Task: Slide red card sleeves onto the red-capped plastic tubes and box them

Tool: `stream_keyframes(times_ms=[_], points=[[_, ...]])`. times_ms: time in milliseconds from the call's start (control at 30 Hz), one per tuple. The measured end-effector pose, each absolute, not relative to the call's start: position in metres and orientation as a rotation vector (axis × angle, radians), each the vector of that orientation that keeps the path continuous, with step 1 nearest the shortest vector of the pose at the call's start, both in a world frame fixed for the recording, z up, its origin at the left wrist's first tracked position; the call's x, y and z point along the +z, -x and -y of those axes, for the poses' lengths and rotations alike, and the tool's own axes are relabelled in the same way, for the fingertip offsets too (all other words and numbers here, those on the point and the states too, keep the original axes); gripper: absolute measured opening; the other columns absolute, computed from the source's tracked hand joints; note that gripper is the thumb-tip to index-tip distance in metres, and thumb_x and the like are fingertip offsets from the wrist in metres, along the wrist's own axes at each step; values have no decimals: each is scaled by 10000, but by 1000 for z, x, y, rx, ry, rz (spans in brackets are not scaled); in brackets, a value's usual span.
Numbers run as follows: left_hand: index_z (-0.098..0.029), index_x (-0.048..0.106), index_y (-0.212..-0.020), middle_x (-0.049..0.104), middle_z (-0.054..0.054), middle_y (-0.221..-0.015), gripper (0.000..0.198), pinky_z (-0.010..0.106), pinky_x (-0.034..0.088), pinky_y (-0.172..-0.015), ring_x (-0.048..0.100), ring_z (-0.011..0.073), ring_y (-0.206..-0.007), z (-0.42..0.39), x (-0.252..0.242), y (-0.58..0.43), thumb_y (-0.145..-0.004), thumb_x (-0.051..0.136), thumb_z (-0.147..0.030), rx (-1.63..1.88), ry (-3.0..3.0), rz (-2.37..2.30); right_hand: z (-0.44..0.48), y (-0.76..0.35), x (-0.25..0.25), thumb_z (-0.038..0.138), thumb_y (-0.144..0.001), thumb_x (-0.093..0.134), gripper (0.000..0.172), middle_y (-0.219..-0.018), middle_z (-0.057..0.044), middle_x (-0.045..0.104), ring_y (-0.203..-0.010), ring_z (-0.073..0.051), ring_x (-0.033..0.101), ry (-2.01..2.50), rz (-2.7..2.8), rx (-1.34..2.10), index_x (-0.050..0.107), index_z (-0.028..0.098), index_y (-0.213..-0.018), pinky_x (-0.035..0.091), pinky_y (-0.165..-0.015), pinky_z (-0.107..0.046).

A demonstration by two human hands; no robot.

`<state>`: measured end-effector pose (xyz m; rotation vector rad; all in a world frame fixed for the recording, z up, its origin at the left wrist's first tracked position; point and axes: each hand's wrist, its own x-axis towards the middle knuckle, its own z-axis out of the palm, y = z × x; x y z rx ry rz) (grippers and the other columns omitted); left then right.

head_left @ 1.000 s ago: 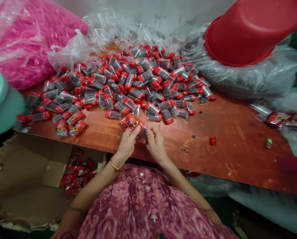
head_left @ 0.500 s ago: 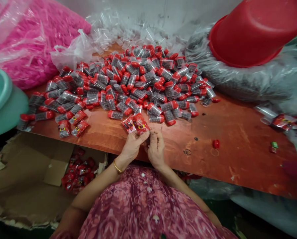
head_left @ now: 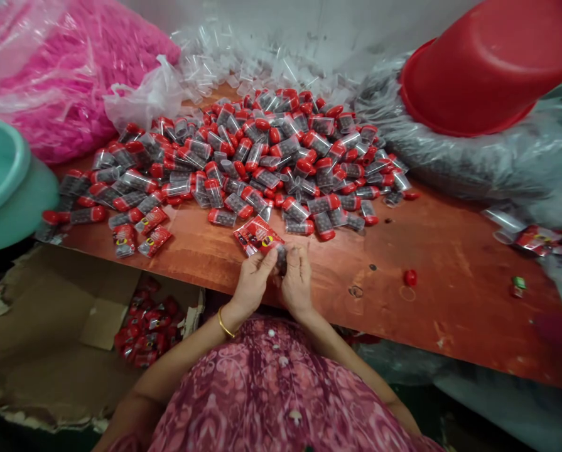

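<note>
Flat red printed packets [head_left: 258,236], with a yellow mark on them, jut from my left hand [head_left: 251,281] above the table's near edge. My left thumb and fingers are closed on their lower end. A small dark, see-through thing [head_left: 281,257] shows between my two hands. My right hand [head_left: 297,280] pinches at its right side with bent fingers. Its lower part is hidden by the fingers. Just beyond my hands lies a large heap of clear tubes [head_left: 323,204] with red caps and dark contents. Several small red-printed packets [head_left: 154,241] lie to the left.
Left stand a teal tub [head_left: 36,188] and a bag of pink pieces [head_left: 73,81]. Below the table edge is a cardboard box [head_left: 40,339] holding red packets [head_left: 151,333]. A red bucket [head_left: 473,69] rests on a plastic bag [head_left: 488,157] at right. A red cap [head_left: 410,277] lies on the table [head_left: 384,314].
The packets in my left hand have turned slightly and overlap more. The dark see-through thing now shows between my hands, where the fingers covered it before. The view has shifted a little.
</note>
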<state>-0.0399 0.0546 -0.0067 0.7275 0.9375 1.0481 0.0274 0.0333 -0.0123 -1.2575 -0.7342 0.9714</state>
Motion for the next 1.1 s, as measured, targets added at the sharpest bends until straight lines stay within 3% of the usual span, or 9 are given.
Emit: stream_keyframes(times_ms=[233, 333, 533, 700, 833, 933, 1100], points=[[-133, 652, -807, 693, 44, -710, 367, 187, 409, -437, 626, 133, -606, -82, 12, 56, -630, 745, -440, 1029, -471, -900, -30, -38, -15, 549, -862, 441, 341, -686, 45, 556, -402, -68, 474, 1009, 946, 1422, 502, 226, -954, 369, -383, -210], [-139, 641, -804, 710, 53, -758, 334, 187, 435, -445, 650, 149, -650, -81, 16, 58, -625, 757, -396, 1017, -434, -865, -28, -44, -13, 486, -837, 534, 312, -703, 42, 592, -425, -64, 532, 1021, 987, 1385, 529, 223, -1006, 430, -446, -207], [-137, 644, -845, 721, 93, -891, 424, 167, 310, -320, 626, 134, -580, -67, 8, 56, -647, 704, -508, 1045, -436, -834, -33, -37, -14, 472, -799, 588, 298, -688, 34, 626, -471, -86, 583, 1108, 935, 1235, 563, 212, -943, 486, -504, -224], [-141, 685, -835, 719, 89, -910, 349, 199, 461, -540, 649, 161, -785, -67, 7, 62, -649, 736, -431, 1103, -557, -863, -32, -33, -15, 452, -802, 581, 256, -602, 57, 602, -401, -69, 531, 1163, 878, 1254, 556, 203, -859, 457, -459, -206], [-138, 688, -884, 708, 81, -842, 414, 226, 469, -555, 637, 158, -724, -61, 5, 57, -701, 664, -507, 1054, -620, -878, -31, -29, -10, 463, -760, 612, 271, -541, 68, 573, -379, -70, 501, 1214, 796, 1228, 550, 203, -795, 435, -410, -195], [-143, 674, -932, 696, 67, -867, 411, 241, 486, -683, 628, 155, -795, -54, -2, 52, -708, 671, -487, 1084, -709, -880, -33, -28, -6, 463, -731, 632, 274, -574, 52, 595, -439, -78, 529, 1262, 789, 1134, 574, 198, -766, 456, -438, -200], [-166, 653, -853, 669, 25, -771, 388, 246, 482, -701, 605, 131, -724, -62, -10, 62, -740, 616, -535, 1206, -714, -856, -35, -33, -4, 451, -762, 605, 267, -549, 46, 612, -417, -86, 557, 1296, 822, 1108, 578, 186, -781, 457, -441, -206]])
